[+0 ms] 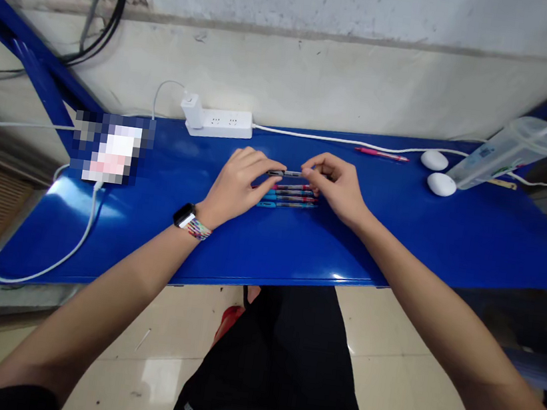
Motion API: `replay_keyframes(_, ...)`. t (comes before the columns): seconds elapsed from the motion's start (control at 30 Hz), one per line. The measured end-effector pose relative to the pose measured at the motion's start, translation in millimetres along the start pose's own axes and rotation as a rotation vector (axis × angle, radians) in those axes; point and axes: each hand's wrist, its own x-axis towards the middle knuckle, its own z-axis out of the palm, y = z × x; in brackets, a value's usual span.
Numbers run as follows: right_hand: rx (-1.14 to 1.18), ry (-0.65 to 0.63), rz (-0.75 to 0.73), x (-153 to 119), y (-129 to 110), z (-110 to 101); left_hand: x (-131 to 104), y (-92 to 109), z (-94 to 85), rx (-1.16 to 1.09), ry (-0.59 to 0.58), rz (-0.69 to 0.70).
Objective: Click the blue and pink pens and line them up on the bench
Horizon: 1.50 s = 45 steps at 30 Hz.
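Observation:
A dark, thin pen (292, 174) lies level between my two hands, above a row of pens. Its left end is pinched by the thumb and fingers of my left hand (244, 181), which has a watch on the wrist. The fingertips of my right hand (334, 183) close on its right end. Just below, several pens (290, 198) lie side by side on the blue table (247, 249), some with red parts. The nearest is a light blue pen (268, 204). My right fingers hide some of their right ends.
Behind stands a white power strip (226, 123) with a plugged-in adapter. A red pen (382, 155) lies at the back right, near two white rounded objects (441, 184) and a tilted clear container (491, 156). At left, a white cable (88, 227) loops from a blurred device.

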Motion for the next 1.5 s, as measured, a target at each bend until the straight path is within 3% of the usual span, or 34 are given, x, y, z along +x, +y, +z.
replay_keyframes(0.1,0.268,-0.017,0.132,4.1,0.8,-3.5,-0.8,-7.8,-2.3,0.018,0.035,-0.002)
replay_keyframes(0.3,0.437,0.011,0.226,8.8,2.7,-7.8,-0.3,-13.6,-4.8,0.025,0.107,-0.010)
replay_keyframes(0.57,0.413,0.012,0.207,9.5,4.7,-7.0,2.5,-19.3,-15.7,-0.085,0.026,0.045)
replay_keyframes(0.77,0.394,0.023,0.188,10.0,14.6,-9.3,0.9,-17.2,-14.6,-0.156,-0.063,-0.053)
replay_keyframes(0.97,0.345,0.026,0.170,11.9,9.7,-10.9,2.4,-12.4,-13.6,-0.133,-0.111,-0.136)
replay_keyframes(1.17,0.370,0.042,0.175,15.2,10.9,-13.6,1.8,-18.6,-12.2,-0.071,-0.038,-0.120)
replay_keyframes(1.27,0.377,0.044,0.168,16.4,14.6,-15.1,2.4,-22.8,-12.0,-0.059,-0.065,-0.099)
replay_keyframes(1.5,0.386,0.047,0.180,17.6,19.3,-14.5,3.7,-21.2,-10.1,-0.155,0.011,-0.184)
